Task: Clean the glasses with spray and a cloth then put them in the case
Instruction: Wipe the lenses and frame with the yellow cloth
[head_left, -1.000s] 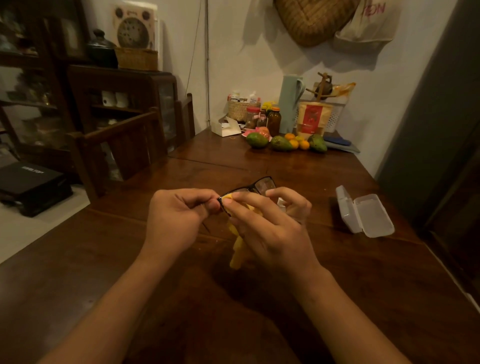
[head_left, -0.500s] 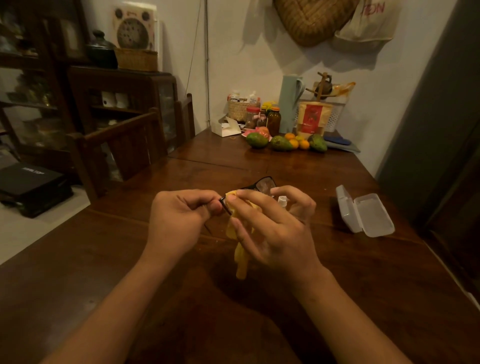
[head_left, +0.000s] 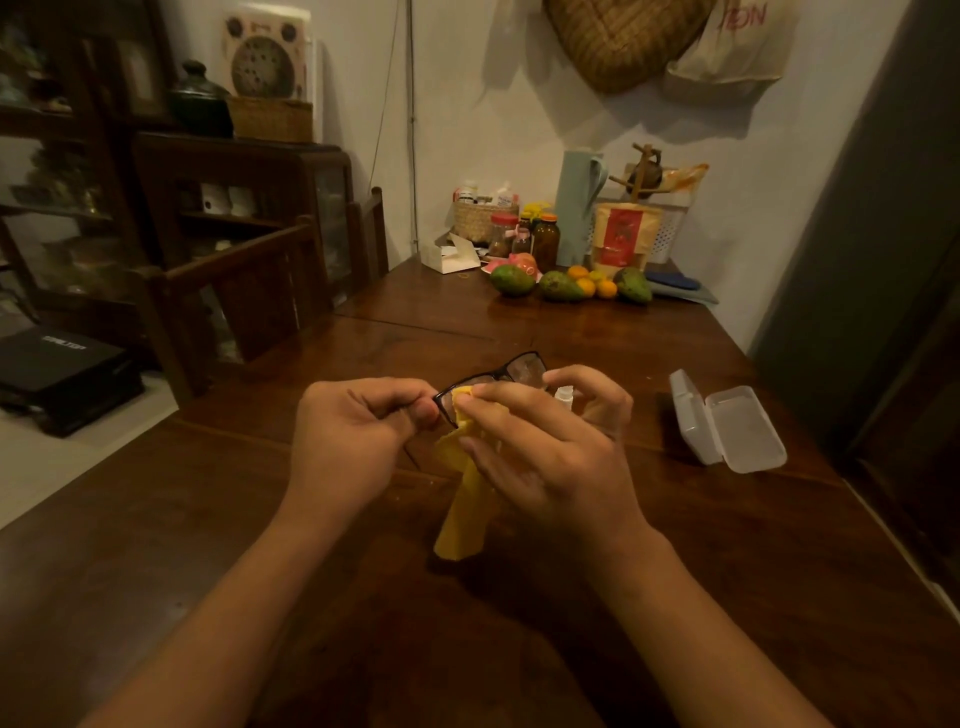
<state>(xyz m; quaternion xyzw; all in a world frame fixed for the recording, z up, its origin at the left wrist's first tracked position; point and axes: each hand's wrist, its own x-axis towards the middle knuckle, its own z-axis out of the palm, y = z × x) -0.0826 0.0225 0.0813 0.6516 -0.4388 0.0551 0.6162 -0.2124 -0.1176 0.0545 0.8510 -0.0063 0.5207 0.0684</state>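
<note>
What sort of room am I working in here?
Likely a home dining room: a wooden table with fruit and jars at its far end, a chair beside it, and a cabinet.

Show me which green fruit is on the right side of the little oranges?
It is the rightmost green fruit. The middle green fruit and the left green fruit both lie on the other side of the little oranges.

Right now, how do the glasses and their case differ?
The glasses have a dark frame; the case is pale plastic. The glasses are held above the table, left hand pinching the frame, right hand pressing the yellow cloth to a lens; the case lies on the table, open, empty, untouched. Both are at this wooden table.
</note>
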